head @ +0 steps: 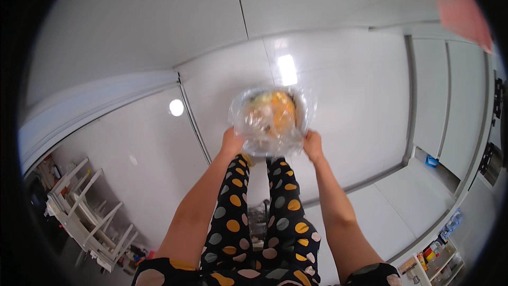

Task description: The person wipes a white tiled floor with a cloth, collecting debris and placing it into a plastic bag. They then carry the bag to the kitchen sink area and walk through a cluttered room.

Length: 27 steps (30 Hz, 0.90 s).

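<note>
Out in front of my body, above the floor, is a round container (303, 112) wrapped in clear plastic film (258, 121). Orange food (282, 107) and some pale and brown contents show through the wrap, too blurred to name. My left hand (232, 142) grips the near left edge, and my right hand (313, 145) grips the near right edge. Loose, shiny film bunches up between them. The fingers are partly hidden by the wrap.
White panels (158, 12) stand ahead. A door track (194, 127) crosses the tiled floor (349, 107). White cabinets (428, 95) line the right, below a counter with a stove (492, 163). White chairs (91, 206) stand at left. A blurred red sheet (464, 18) shows at upper right.
</note>
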Each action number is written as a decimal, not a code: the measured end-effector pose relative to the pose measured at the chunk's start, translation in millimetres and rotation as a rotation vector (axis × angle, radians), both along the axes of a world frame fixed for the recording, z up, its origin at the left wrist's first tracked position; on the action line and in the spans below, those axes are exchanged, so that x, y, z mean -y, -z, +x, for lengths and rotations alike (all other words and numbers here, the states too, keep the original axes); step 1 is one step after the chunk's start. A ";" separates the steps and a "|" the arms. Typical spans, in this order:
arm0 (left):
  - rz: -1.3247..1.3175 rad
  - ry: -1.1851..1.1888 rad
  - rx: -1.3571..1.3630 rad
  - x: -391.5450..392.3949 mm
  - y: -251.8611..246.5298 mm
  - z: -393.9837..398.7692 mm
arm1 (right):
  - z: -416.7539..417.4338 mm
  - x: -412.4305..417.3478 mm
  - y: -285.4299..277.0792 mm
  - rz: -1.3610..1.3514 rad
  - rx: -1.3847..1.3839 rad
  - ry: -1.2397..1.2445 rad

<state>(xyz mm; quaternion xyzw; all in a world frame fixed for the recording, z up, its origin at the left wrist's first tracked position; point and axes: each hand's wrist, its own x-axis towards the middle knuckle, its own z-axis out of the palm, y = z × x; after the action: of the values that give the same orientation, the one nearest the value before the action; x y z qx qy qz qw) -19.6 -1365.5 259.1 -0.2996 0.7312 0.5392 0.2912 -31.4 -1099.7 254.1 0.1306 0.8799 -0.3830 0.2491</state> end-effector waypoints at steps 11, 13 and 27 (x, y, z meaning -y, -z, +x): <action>-0.026 0.004 -0.319 59.6 -227.9 88.9 | 64.6 50.6 -248.9 -0.120 0.014 -0.052; -0.083 -0.021 -0.296 62.7 -270.5 102.9 | 75.6 58.7 -286.6 -0.119 -0.024 -0.074; 0.311 -0.465 -0.144 42.2 -396.5 161.1 | 95.0 46.0 -372.6 -0.267 -0.011 -0.223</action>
<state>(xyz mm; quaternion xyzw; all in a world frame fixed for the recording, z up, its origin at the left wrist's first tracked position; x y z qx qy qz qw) 141.4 -1407.7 655.6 -0.3720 0.5700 0.7172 0.1497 63.6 -1145.7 626.7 -0.0040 0.8315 -0.4672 0.3004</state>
